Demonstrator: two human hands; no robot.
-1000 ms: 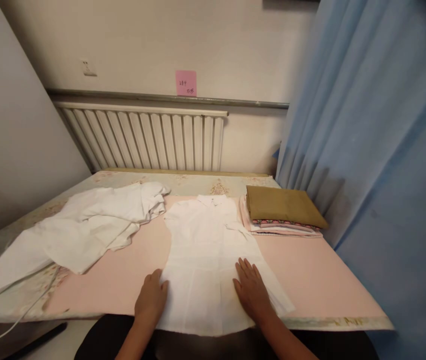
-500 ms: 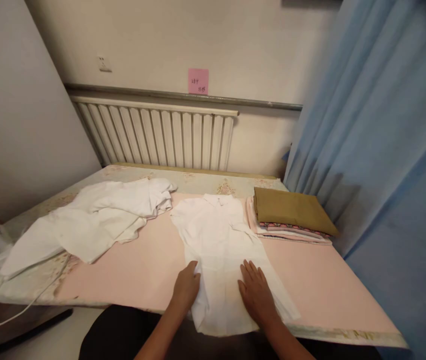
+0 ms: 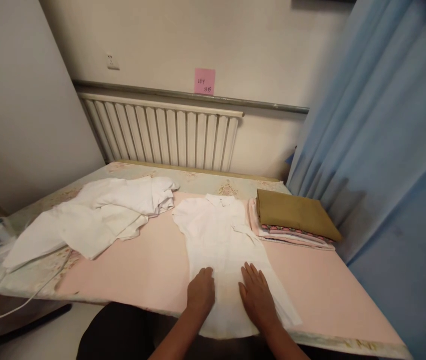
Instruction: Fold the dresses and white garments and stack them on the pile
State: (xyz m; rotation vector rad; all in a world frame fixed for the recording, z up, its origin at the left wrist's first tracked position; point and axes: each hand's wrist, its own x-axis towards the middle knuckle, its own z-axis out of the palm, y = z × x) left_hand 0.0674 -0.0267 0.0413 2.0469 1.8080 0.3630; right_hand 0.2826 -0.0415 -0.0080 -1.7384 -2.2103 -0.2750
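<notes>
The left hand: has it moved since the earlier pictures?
Yes: against the pink note, the left hand has moved to the right, farther in over the white shirt and closer to the right hand.

A head-worn camera looks forward and down over the table.

Taking the radiator as landmark, you have a pink handwritten note on the wall above it and a wall socket above its left part. To the radiator's right hangs a blue curtain. Nearer you than the radiator: rumpled white cloth toward its left; folded stack, mustard on top, toward its right.
</notes>
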